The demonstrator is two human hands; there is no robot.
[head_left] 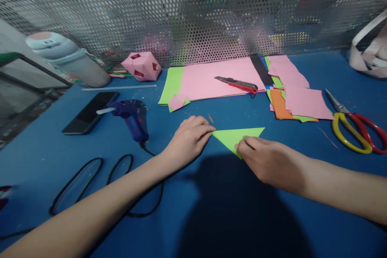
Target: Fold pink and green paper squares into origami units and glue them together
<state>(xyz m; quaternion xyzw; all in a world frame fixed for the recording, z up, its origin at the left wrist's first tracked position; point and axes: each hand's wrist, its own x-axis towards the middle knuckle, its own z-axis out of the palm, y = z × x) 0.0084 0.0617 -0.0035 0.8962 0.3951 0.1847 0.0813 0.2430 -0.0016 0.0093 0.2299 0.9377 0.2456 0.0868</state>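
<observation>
A bright green sheet of paper, folded into a triangle, lies on the blue table with its long edge facing away from me. My left hand is closed at its left corner, thumb and fingers together on the tip. On the near right side, my right hand pinches the paper close to its lower corner. The right fingers cover part of that edge. Just beyond my left hand are small orange scraps.
At left are a blue glue gun with a looping black cord, a phone and a bottle. A pink paper shape, paper sheets, a cutter, cut squares and scissors lie beyond and right.
</observation>
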